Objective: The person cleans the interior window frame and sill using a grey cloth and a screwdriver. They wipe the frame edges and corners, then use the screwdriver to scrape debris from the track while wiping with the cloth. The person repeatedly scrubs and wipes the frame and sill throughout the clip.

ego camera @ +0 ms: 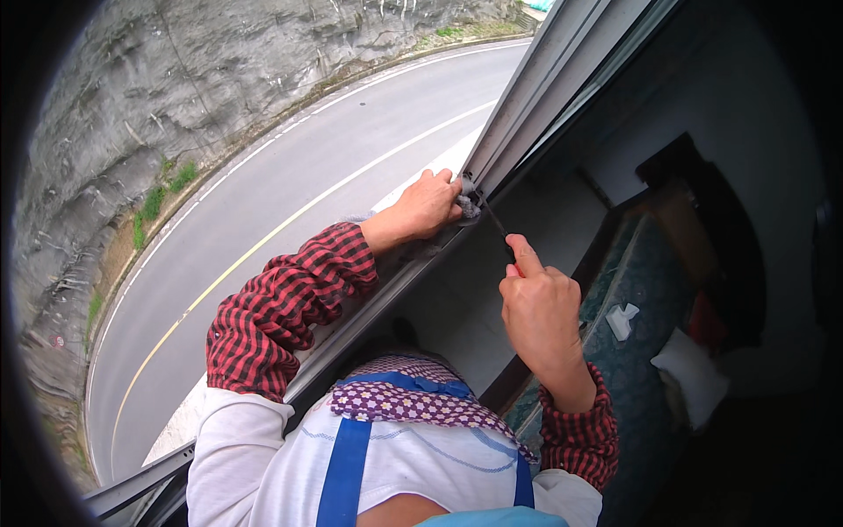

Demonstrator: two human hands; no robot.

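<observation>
My right hand point(541, 309) grips a screwdriver-like tool point(495, 217) with a thin dark shaft and a partly hidden red and black handle. Its tip meets the lower corner of a sliding window's metal frame point(504, 141). Across from it, my left hand point(427, 205) reaches over the sill track point(369, 300) on the outer side. The fingers there pinch a grey fluffy cloth point(469, 207) against that same corner. Exactly what the tip touches is hidden by the cloth and fingers.
Outside, far below, a curved road point(263, 217) runs along a rock wall point(197, 72). Indoors on the right are a dark green patterned surface point(593, 388), a crumpled white tissue point(622, 321) and a pale cushion point(691, 375). A window rail point(141, 471) crosses the lower left.
</observation>
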